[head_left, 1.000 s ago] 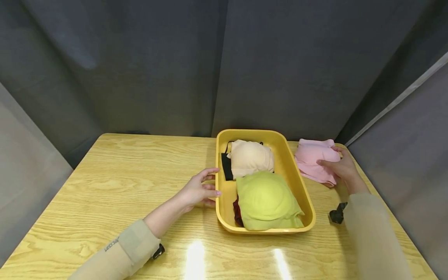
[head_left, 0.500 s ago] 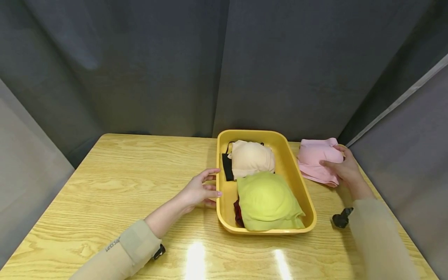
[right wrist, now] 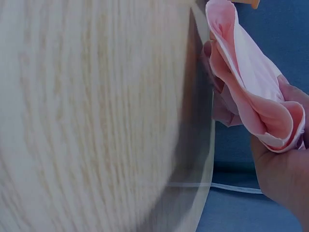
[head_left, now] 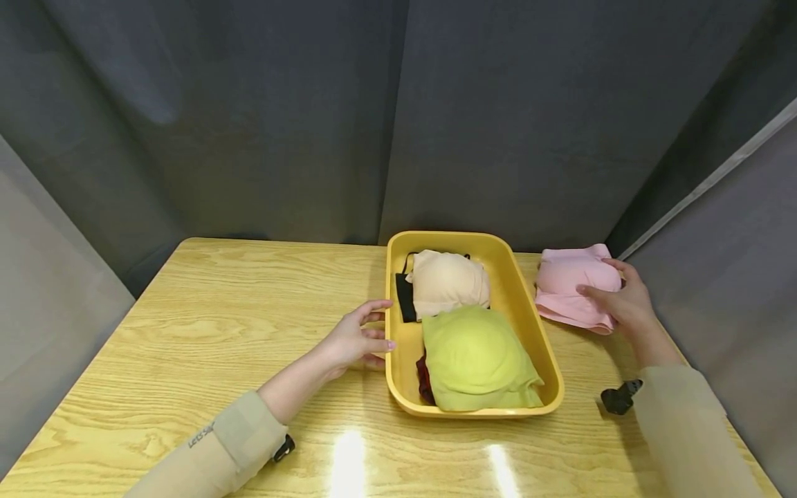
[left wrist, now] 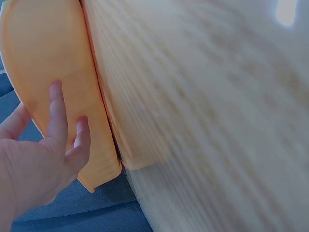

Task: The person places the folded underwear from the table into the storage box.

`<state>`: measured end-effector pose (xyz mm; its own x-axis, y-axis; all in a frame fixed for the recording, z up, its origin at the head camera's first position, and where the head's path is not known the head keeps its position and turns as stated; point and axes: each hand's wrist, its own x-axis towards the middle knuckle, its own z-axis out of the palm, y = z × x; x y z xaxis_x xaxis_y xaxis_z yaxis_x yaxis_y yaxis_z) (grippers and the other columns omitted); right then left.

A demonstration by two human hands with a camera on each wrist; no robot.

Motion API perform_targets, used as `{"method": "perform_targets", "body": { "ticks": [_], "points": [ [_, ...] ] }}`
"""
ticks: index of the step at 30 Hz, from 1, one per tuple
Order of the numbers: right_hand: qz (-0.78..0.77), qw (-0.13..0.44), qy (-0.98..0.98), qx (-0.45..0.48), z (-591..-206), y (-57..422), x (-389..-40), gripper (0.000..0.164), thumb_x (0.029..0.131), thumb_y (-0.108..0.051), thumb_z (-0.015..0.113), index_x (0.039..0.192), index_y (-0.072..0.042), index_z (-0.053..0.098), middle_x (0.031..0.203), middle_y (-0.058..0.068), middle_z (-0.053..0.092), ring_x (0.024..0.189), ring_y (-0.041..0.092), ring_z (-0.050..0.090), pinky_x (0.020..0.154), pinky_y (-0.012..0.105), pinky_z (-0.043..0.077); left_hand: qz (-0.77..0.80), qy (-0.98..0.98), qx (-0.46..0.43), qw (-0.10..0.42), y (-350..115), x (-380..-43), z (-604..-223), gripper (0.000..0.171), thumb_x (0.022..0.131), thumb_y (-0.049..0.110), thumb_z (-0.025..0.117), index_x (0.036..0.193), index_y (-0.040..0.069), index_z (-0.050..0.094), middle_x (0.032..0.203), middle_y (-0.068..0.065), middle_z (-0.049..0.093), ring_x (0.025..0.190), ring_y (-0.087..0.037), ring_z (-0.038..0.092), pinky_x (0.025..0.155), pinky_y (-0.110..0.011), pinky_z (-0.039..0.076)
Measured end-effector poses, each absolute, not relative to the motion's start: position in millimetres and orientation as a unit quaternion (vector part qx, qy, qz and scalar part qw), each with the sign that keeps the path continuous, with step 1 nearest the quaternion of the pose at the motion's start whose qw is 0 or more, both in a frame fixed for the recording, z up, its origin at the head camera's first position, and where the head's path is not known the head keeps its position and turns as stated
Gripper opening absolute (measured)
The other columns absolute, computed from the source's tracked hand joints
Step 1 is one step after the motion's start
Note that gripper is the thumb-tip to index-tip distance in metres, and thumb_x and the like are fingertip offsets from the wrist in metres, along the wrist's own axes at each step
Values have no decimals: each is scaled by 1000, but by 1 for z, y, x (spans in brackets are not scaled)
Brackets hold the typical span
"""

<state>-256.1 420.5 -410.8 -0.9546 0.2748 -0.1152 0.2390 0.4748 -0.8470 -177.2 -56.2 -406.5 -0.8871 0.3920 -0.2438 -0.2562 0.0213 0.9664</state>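
Note:
At the far right my right hand [head_left: 631, 304] grips a folded pink padded bra [head_left: 573, 277], thumb on the near side and fingers at the far edge. Its folded layers show in the right wrist view, raised off the table with a shadow beside it. My left hand [head_left: 349, 342] touches the left side of the yellow plastic tray [head_left: 498, 259], fingers spread loosely along the outer wall [left wrist: 72, 48]. Inside the tray lie a folded lime-yellow padded bra [head_left: 479, 360] in front and a beige one [head_left: 445, 280] behind, over black fabric [head_left: 405, 299]. Dark red fabric [head_left: 425, 380] peeks out under the yellow one.
The wooden table [head_left: 236, 346] stretches left of the tray, its right edge close beside my right arm. Grey curtains [head_left: 299, 124] stand behind it and on both sides. A thin white cord [right wrist: 236, 188] shows past the table edge in the right wrist view.
My right hand has moved a little to the right with the pink bra, away from the tray. My left hand stays at the tray's left side.

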Motion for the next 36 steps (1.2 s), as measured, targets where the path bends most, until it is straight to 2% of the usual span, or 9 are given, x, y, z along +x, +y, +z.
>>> {"method": "perform_targets", "body": {
  "ticks": [4,7,11,25,32,36],
  "points": [
    [510,31,-846,-153,-408,419,-255,96,76,-40,77,150,-26,17,147,24,23,115,35,35,67,13,53,697,677,50,232,-56,-177,-406,71,82,-8,66,141,21,38,140,-20,37,95,-23,61,70,-47,57],
    [505,35,-850,-145,-404,419,-252,93,78,-40,75,149,-24,19,146,22,25,115,34,35,70,13,53,697,677,49,232,-56,-177,-406,72,82,-8,67,141,21,39,140,-20,37,95,-23,61,69,-45,57],
    [503,28,-854,-126,-397,417,-247,93,78,-44,73,150,-24,17,147,21,22,119,37,32,75,14,51,697,677,49,231,-55,-176,-406,72,81,-8,67,141,21,39,140,-21,37,95,-23,61,67,-43,58],
    [532,41,-838,-112,-364,403,-233,88,78,-41,74,148,-31,22,145,15,21,115,28,33,72,12,52,700,673,47,231,-54,-177,-406,72,82,-8,67,141,21,39,139,-20,37,95,-23,60,67,-43,58],
    [572,45,-813,-102,-349,398,-226,80,76,-30,78,140,-34,30,139,11,27,101,14,40,69,15,53,700,674,46,232,-54,-177,-406,71,82,-8,66,141,21,39,139,-20,38,94,-23,61,68,-44,58],
    [596,48,-796,-97,-341,393,-223,78,75,-26,79,138,-34,33,126,1,37,98,13,42,67,17,54,699,675,46,232,-54,-177,-407,71,82,-8,66,141,21,39,139,-20,38,94,-23,61,67,-43,58]
  ]
}}
